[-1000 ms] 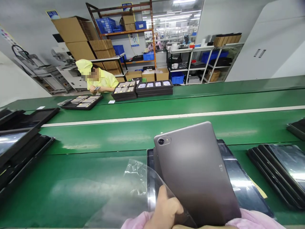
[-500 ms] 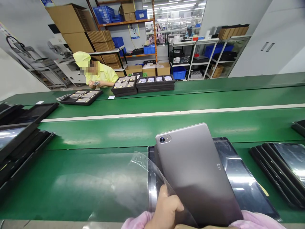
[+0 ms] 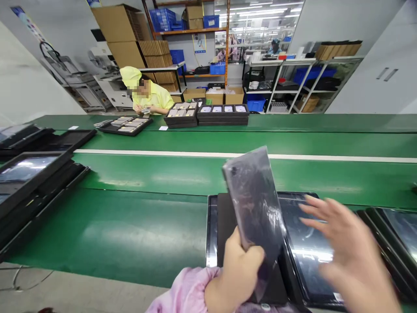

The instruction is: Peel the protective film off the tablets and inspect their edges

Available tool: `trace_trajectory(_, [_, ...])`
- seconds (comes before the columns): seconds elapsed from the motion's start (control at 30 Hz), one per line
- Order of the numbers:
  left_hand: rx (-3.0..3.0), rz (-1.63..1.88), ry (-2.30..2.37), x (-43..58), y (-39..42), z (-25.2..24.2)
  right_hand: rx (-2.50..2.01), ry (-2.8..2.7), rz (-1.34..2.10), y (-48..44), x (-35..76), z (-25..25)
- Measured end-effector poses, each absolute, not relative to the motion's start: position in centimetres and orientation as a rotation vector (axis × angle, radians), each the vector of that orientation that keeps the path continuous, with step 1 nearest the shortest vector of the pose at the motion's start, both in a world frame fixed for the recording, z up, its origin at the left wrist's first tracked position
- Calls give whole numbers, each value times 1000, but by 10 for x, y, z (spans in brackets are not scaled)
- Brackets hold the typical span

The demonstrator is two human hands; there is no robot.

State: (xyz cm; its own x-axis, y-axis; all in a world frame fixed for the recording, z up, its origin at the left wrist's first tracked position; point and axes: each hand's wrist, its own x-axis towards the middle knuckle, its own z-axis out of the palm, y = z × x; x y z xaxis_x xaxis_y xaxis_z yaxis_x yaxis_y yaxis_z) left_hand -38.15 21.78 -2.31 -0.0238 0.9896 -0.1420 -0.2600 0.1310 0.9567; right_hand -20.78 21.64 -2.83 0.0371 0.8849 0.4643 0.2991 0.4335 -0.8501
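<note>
A grey tablet (image 3: 257, 213) with clear plastic film over its back stands tilted above the near side of the green bench. Wrapped round its lower left edge is my left hand (image 3: 239, 265). To the right, my right hand (image 3: 345, 243) is raised with its fingers apart, blurred by motion and touching nothing. Behind and under the tablet lies a black tray (image 3: 212, 234) with a dark flat piece (image 3: 224, 217) in it. Beside that, under my right hand, is a dark glossy panel or tray (image 3: 306, 252).
Black trays (image 3: 39, 200) are stacked at the left, and more dark trays (image 3: 397, 243) stand at the right edge. Across the green bench (image 3: 130, 234), a person in yellow (image 3: 156, 96) handles a small item beside filled trays (image 3: 223, 115).
The tablet has turned to a steeper angle, and the film that hung loose at its left now covers its back. My right hand has come into view, off the tablet. The view has shifted left.
</note>
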Motion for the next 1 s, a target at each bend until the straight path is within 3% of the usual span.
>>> trace_trajectory(0.1, [1445, 1146, 982, -375, 209, -3, -1079, -1626, 711, 211, -230, -24])
trace_trajectory(0.2, [1735, 1089, 851, -386, 208, 4, -1139, -1267, 742, 226, -233, -18])
trace_trajectory(0.37, [1359, 1505, 1296, -431, 227, -37, -1097, -884, 1201, 266, -235, -44])
trace_trajectory(0.43, [1146, 1483, 1447, -447, 235, -66, -1177, -918, 1325, 275, -243, -64])
trace_trajectory(0.57, [990, 1162, 1530, -461, 241, -111, -1413, -1141, 1211, 283, -260, -88])
trace_trajectory(0.63, [997, 1165, 1510, -463, 239, -117, -1478, -1187, 1178, 283, -268, -89])
trace_trajectory(0.83, [844, 1275, 1368, -457, 213, -87, -1432, -1162, 1188, 272, -266, -75])
trace_trajectory(1.0, [1049, 1357, 1015, -402, 199, -63, -1357, -1173, 1047, 258, -182, -40])
